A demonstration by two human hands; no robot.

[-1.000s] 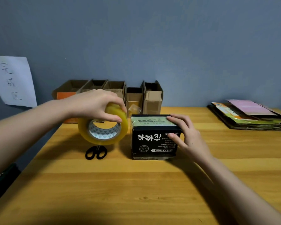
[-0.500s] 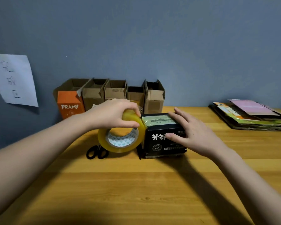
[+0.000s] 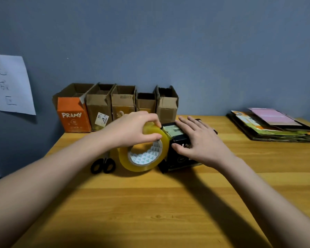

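Now the tape roll [image 3: 127, 161] has reached the black box [image 3: 177, 158].

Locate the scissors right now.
Head view, left of centre: the scissors lie flat on the wooden table, just left of the yellow tape roll that the left hand grips, blades hidden behind that forearm.

Wooden table [image 3: 150, 212] with scissors [image 3: 102, 165], box [image 3: 179, 161]

Yellow tape roll [image 3: 143, 153] (triangle-patterned core), black box [image 3: 179, 154], orange carton [image 3: 72, 115]
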